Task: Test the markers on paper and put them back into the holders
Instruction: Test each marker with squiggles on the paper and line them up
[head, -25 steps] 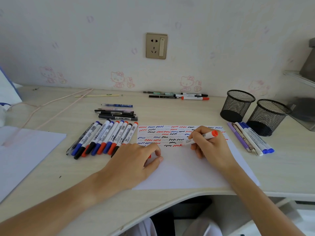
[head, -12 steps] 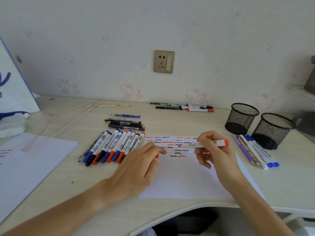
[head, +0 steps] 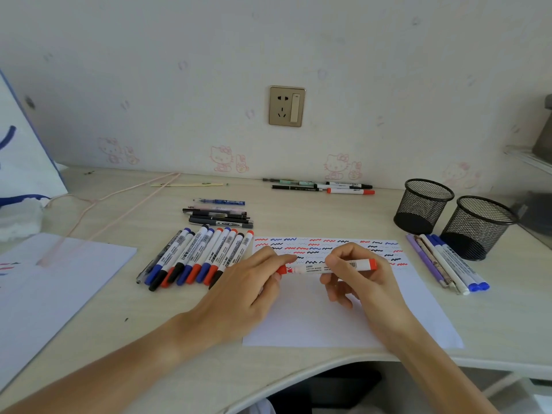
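At centre frame, a person's two hands hold a red marker (head: 327,268) level above a sheet of paper (head: 334,312) on a pale desk (head: 298,210). The right hand (head: 360,282) grips the white, label-printed barrel near its red end, fingers curled around it; the left hand (head: 249,289) pinches the red cap (head: 281,270) at the marker's left tip, where cap and barrel meet. The paper's upper band is filled with short red, blue and black squiggles (head: 328,249). Just left of the paper lies a fanned row of markers (head: 198,258) with blue, black and red caps, and above it a small stack of dark pens (head: 219,216). At right, two black mesh holders (head: 424,206) stand side by side, with a few pens and blue-capped markers (head: 448,264) lying on the desk in front of them. More pens (head: 322,186) rest along the wall at upper centre.
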